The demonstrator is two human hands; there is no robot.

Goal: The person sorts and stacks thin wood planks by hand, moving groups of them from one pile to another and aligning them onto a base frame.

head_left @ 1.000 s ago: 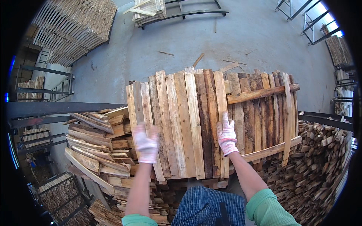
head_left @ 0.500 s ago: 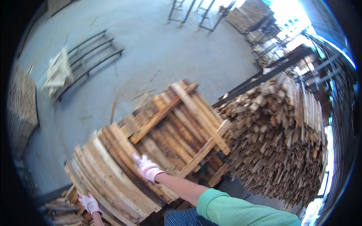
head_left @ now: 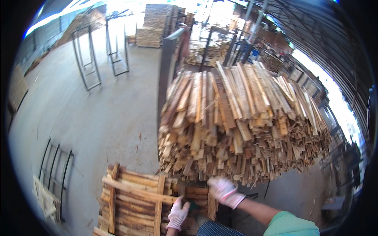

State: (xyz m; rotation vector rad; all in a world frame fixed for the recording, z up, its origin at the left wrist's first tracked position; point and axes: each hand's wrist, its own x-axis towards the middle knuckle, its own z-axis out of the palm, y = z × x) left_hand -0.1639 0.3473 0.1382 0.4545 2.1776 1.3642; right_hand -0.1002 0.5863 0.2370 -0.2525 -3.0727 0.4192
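left hand (head_left: 178, 214) clamped on pallet panel (head_left: 138, 200) right edge | right hand (head_left: 225, 191) fingers curled, grip unclear | risk: panel slips, strikes slat stack (head_left: 240, 126)

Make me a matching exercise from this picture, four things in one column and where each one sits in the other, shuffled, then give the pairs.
Things:
1. left hand
2. right hand
3. big stack of wood strips
4. metal frames

Places:
A. standing on the concrete floor, upper left
B. low centre, on the edge of the slatted wooden panel
C. filling the middle and right
D. just under the stack's lower edge

Pairs: 1-B, 2-D, 3-C, 4-A
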